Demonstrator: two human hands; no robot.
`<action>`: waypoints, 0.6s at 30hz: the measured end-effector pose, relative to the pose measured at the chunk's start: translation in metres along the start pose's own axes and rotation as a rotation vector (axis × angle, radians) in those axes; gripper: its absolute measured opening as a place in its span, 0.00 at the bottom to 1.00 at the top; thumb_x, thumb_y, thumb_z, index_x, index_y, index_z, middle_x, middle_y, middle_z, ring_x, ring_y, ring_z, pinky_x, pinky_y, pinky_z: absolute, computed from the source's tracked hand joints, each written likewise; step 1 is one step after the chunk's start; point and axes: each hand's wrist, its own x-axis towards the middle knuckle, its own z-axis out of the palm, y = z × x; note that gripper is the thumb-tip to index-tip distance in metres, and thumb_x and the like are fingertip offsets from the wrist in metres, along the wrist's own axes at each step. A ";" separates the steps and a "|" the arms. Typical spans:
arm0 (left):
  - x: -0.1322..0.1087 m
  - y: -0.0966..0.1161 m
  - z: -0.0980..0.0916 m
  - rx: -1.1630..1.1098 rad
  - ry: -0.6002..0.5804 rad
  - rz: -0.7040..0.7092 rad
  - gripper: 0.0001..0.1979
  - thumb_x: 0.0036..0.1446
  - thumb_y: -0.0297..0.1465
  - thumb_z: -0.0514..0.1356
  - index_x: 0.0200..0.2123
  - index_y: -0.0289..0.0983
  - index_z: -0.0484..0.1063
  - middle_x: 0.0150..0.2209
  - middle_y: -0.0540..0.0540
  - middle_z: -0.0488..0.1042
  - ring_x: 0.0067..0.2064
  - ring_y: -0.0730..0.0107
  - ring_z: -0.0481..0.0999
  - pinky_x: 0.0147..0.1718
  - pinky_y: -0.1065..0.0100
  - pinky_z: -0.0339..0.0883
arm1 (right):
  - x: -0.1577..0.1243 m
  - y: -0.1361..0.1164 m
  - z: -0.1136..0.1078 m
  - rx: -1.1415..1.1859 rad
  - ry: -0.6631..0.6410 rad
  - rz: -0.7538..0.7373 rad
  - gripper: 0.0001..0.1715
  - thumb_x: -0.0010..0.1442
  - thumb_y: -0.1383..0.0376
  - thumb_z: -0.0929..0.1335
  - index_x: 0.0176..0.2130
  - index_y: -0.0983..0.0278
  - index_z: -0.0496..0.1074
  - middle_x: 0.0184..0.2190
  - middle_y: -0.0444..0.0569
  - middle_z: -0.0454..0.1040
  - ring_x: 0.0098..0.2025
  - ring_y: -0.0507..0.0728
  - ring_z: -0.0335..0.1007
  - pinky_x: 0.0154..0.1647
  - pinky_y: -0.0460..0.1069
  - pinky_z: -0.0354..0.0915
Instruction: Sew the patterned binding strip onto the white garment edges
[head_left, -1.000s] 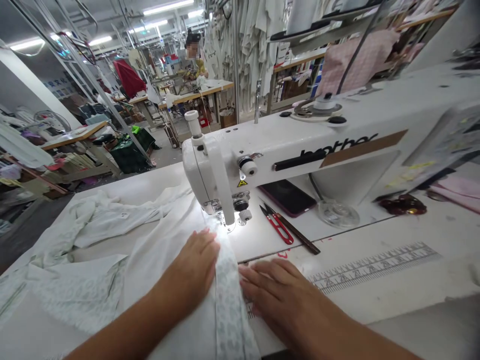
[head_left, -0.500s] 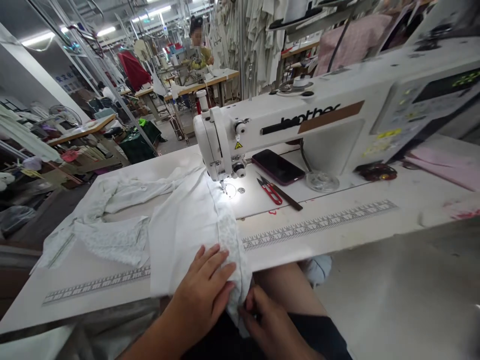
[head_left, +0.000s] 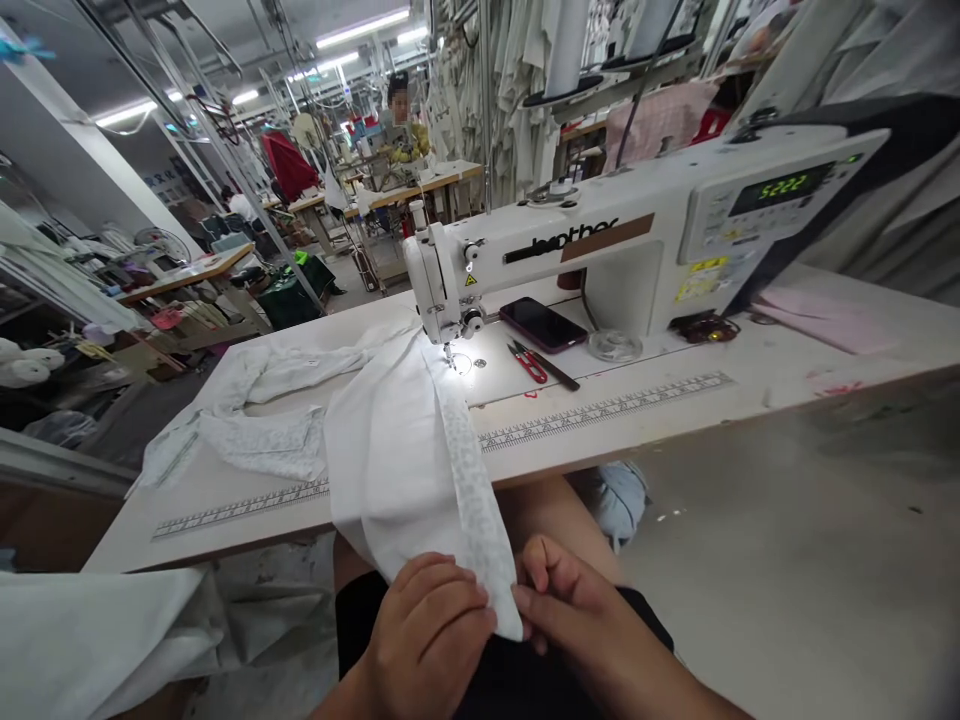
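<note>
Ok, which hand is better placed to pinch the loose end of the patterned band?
Probably the right hand: its fingers sit right beside the end of the patterned band, while the left hand rests further back, on the white fabric.

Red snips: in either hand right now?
No, the red-handled thread snips lie on the sewing table, while the left hand and right hand hold the white fabric.

White fabric (head_left: 382, 470) with speckled binding (head_left: 471, 480)
</note>
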 end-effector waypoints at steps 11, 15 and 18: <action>0.032 0.007 -0.019 -0.119 -0.184 0.057 0.10 0.58 0.17 0.53 0.37 0.33 0.71 0.29 0.44 0.74 0.34 0.68 0.74 0.43 0.60 0.74 | -0.026 -0.063 -0.014 -1.567 -0.144 -1.156 0.21 0.71 0.69 0.54 0.48 0.64 0.73 0.41 0.49 0.77 0.45 0.56 0.69 0.45 0.51 0.66; 0.047 -0.018 -0.009 -0.302 -0.350 0.012 0.08 0.62 0.24 0.53 0.39 0.34 0.71 0.32 0.42 0.76 0.37 0.65 0.75 0.43 0.62 0.74 | -0.028 -0.080 -0.016 -1.754 -0.136 -1.247 0.29 0.71 0.71 0.50 0.42 0.60 0.76 0.44 0.42 0.79 0.50 0.55 0.69 0.49 0.51 0.64; 0.055 -0.069 0.007 -0.114 -0.453 -0.246 0.16 0.66 0.33 0.49 0.50 0.34 0.70 0.50 0.36 0.74 0.55 0.58 0.71 0.54 0.54 0.67 | -0.028 -0.080 -0.025 -1.854 -0.226 -1.216 0.30 0.72 0.70 0.49 0.45 0.58 0.76 0.47 0.40 0.78 0.52 0.53 0.69 0.48 0.50 0.66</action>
